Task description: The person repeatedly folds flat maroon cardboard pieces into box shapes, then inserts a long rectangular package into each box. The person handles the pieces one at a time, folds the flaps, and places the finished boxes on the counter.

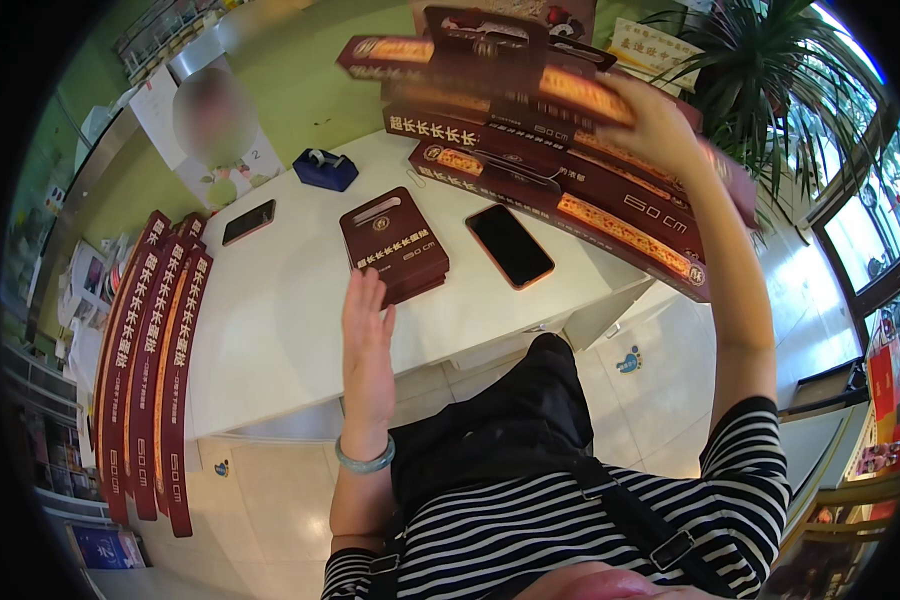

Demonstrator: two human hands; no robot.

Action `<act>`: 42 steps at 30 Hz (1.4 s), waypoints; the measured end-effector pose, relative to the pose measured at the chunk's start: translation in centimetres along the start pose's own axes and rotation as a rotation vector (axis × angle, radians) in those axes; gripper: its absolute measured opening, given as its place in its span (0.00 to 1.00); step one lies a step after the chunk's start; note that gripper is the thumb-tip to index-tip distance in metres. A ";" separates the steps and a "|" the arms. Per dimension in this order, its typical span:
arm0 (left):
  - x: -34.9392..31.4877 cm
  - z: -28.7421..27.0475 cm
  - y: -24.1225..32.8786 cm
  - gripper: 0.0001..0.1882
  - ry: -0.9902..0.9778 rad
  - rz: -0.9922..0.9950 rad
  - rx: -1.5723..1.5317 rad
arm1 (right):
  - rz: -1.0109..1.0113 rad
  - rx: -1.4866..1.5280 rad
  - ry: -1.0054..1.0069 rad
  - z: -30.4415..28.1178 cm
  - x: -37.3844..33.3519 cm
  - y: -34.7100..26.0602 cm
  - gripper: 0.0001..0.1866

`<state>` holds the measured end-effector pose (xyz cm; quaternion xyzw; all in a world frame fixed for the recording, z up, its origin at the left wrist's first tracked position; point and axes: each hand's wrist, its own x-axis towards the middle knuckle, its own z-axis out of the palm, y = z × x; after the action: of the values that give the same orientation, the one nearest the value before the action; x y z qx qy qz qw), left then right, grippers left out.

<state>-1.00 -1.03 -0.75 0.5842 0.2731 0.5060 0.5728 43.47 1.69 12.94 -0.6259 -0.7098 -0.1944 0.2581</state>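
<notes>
My white table [280, 300] is the biggest thing here, and over its far right side rises a stack of long boxes [560, 215]. The top box [570, 90] is above that stack, tilted and blurred, its handle flap [483, 40] standing up. My right hand [655, 130] is against its near face, toward the table's right; blur hides how far the fingers wrap, so I cannot tell how firm the grip is. My left hand [367, 350] is wide and holds nothing, fingers straight, by the table's near edge.

A box this long probably swings if held at one end, so I would do well to steady it near the middle or with both hands, keep it level, and spare the flap and corners from knocks.

The long boxes look like stiff card, maroon, crisp-edged and slim, with golden food pictures. More of them, the left boxes [160, 370], line the table's left end. Mid-table, the small boxes [395, 240] are squat and flat, with a rounded handle cut-out. At the table's back sits a chunky blue tape dispenser [325, 170]; toward its front right lies a glossy black phone [510, 247], and on my left wrist, over the table's near side, is a smooth, round, pale green bracelet [365, 453]
</notes>
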 end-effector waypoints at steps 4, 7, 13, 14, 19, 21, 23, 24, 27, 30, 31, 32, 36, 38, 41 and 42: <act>-1.0 0.8 -1.2 0.34 0.003 -0.007 0.095 | 0.028 -0.632 0.236 4.7 3.9 6.4 0.46; -3.9 -2.1 -1.1 0.33 0.157 -0.018 0.171 | 0.048 -0.607 0.273 6.0 4.6 -2.3 0.47; -5.7 -2.6 -2.1 0.27 0.215 -0.048 0.159 | -0.486 0.360 -0.201 18.6 -2.6 -20.3 0.29; -5.5 -2.2 -2.1 0.27 0.202 -0.039 0.156 | -0.402 0.349 -0.182 20.9 -3.9 -21.4 0.31; -6.7 -4.3 -1.8 0.29 0.259 -0.094 0.121 | -0.366 0.448 -0.462 21.5 -3.4 -22.4 0.22; -6.8 -5.3 -2.8 0.29 0.247 -0.153 -0.012 | -0.360 0.396 -0.356 20.0 -3.5 -23.2 0.20; -5.1 -6.1 -4.1 0.27 0.192 -0.186 -0.256 | -0.416 0.437 -0.234 19.4 -4.4 -24.1 0.19; -3.8 -6.1 -4.0 0.27 0.185 -0.257 -0.376 | -0.437 0.445 -0.167 18.9 -4.7 -24.2 0.19; -0.1 -6.1 -4.0 0.23 0.096 -0.392 -0.676 | -0.688 0.499 -0.092 18.7 -6.9 -24.6 0.22; 1.4 -6.3 -5.2 0.20 0.260 -0.355 -0.355 | -0.504 0.549 -0.168 17.4 -8.4 -24.5 0.25; 1.2 -6.3 -5.5 0.20 0.318 -0.329 -0.379 | -0.392 0.582 -0.171 17.0 -8.9 -24.3 0.26; 1.2 -6.6 -5.4 0.20 0.333 -0.310 -0.329 | -0.194 0.520 -0.197 16.6 -9.6 -23.0 0.30; 1.0 -8.3 -6.0 0.20 0.354 -0.295 -0.224 | -0.131 0.315 -0.326 15.9 -9.7 -17.1 0.24; 1.6 -8.4 -6.4 0.20 0.333 -0.316 -0.223 | -0.462 0.291 -0.220 16.1 -7.7 -13.1 0.20; 0.9 -8.8 -6.9 0.21 0.370 -0.253 -0.235 | -0.403 -0.175 0.348 13.0 -6.6 -12.8 0.29; 0.6 -9.1 -7.1 0.22 0.378 -0.230 -0.244 | -0.164 -0.264 0.355 11.6 -7.0 -13.9 0.42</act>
<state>-7.23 4.43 -8.83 0.3710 0.3770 0.5667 0.6317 28.86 1.15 0.09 -0.5506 -0.6702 -0.4126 0.2782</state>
